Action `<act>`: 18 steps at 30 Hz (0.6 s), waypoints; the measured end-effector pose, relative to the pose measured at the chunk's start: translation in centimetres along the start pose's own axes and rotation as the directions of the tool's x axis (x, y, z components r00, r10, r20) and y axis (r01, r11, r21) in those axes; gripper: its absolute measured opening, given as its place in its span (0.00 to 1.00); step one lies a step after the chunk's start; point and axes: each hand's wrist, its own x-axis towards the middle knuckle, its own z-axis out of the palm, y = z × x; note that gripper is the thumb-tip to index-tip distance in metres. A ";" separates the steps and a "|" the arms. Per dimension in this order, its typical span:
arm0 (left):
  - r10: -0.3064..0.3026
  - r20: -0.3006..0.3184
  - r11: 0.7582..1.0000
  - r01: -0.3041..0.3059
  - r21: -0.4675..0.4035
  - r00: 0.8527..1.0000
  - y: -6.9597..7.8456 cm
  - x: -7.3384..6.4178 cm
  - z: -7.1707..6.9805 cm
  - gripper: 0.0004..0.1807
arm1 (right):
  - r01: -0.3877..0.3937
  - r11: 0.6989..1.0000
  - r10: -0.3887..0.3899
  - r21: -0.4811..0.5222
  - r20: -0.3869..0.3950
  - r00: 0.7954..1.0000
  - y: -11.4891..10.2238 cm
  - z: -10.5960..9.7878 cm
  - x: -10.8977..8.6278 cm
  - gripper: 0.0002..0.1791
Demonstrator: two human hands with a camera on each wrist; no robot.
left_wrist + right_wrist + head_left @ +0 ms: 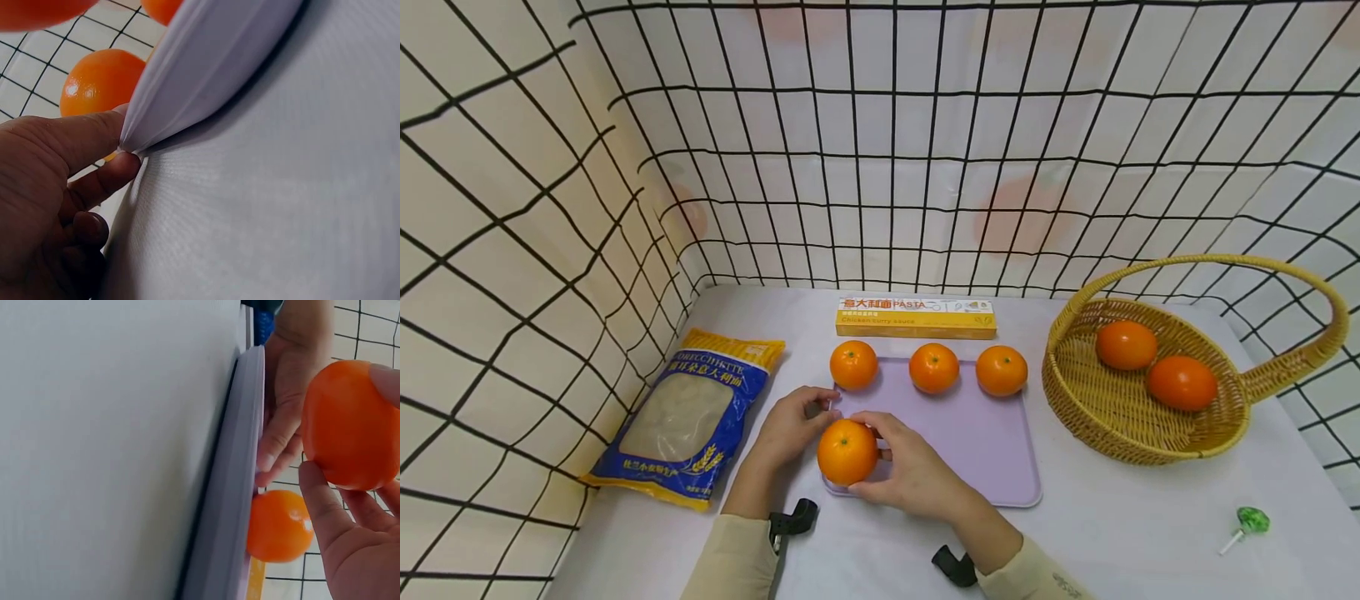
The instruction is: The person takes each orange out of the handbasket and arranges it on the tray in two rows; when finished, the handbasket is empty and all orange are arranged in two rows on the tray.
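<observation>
My right hand grips an orange above the near left part of a lilac tray. In the right wrist view, the fingers and thumb go round this orange, which is off the tray. At the tray's left side, my left hand pinches the rim between thumb and forefinger. Along the tray's far edge lie three more oranges: one at the left corner, another in the middle and a third at the right corner.
Behind the tray lies a yellow and white pasta box. A blue and yellow pasta bag is on the left. To the right stands a wicker basket holding two orange fruits, with a green lollipop nearer. Black wire mesh surrounds the table.
</observation>
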 end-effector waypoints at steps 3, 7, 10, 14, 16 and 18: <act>-0.005 0.004 1.000 0.005 -0.012 1.000 0.1 0.0 0.0 0.16 | -0.023 0.999 0.023 0.035 0.019 1.000 0.2 0.4 0.1 0.45; -0.008 0.006 1.000 0.008 -0.024 1.000 0.1 0.0 -0.1 0.16 | -0.048 0.996 0.045 0.079 0.037 0.998 0.4 0.8 0.3 0.45; -0.004 0.009 1.000 0.005 -0.025 1.000 0.1 0.1 -0.2 0.16 | -0.050 0.995 0.047 0.083 0.040 0.998 0.7 1.0 0.3 0.45; -0.004 0.011 1.000 0.004 -0.024 1.000 0.0 0.0 -0.2 0.16 | -0.053 0.995 0.050 0.088 0.038 0.998 0.9 1.1 0.3 0.45; -0.004 0.008 1.000 0.004 -0.023 1.000 0.0 0.0 -0.1 0.16 | -0.057 0.994 0.054 0.089 0.034 0.998 1.1 1.1 0.3 0.45; -0.003 0.005 1.000 0.003 -0.022 1.000 0.1 0.0 -0.1 0.16 | -0.058 0.995 0.055 0.084 0.029 0.998 1.2 1.1 0.3 0.45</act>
